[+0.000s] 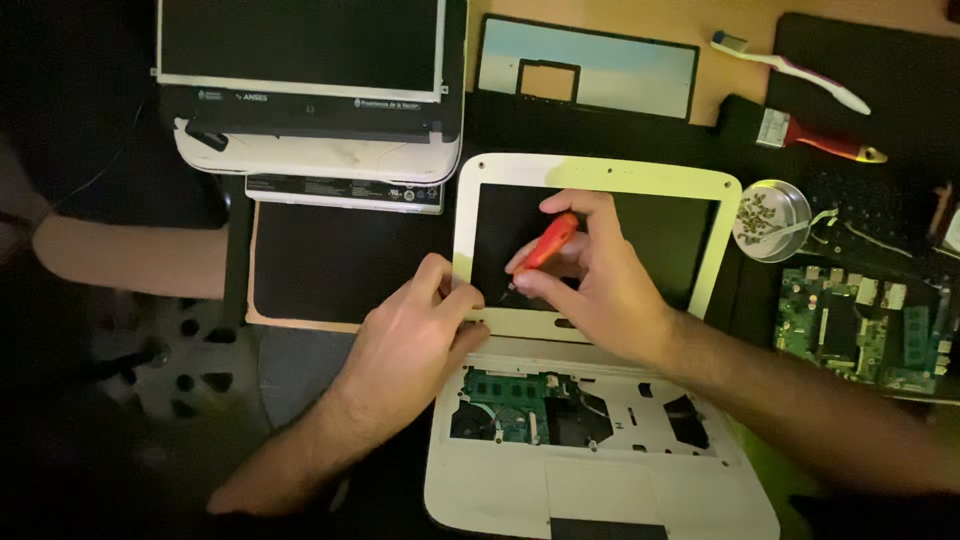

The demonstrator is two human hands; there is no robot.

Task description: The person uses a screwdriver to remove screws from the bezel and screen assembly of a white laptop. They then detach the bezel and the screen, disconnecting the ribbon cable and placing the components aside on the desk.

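The small white laptop (590,330) lies open at the middle of the table (700,50), its keyboard gone so that a green board and dark cavities show in the base; its screen frame stands toward the far side. The right hand (600,280) is closed around an orange-handled screwdriver (545,245), the tip slanting down to the lower left corner of the frame, near the hinge; the left hand (420,340) rests curled on that same corner, thumb and fingers pressing the bezel and holding nothing else.

To do this well, I judge the driver should stand squarely on the screw head, with steady downward pressure and slow turns; the left hand should pin the lid so it does not rock; a freed screw belongs with the others in the round metal dish (772,215) just right of the lid.

Further out lie a loose green circuit board (860,325) at the right, a red-handled brush (810,135) and a toothbrush (790,70) beyond it, a detached dark bezel (585,65) behind the lid, and a stack of other screen parts (310,90) at the upper left.

The screw itself is hidden under the fingers and the tip; the light is dim, so the left side is nearly black; the laptop's front edge is cut off by the picture's bottom.
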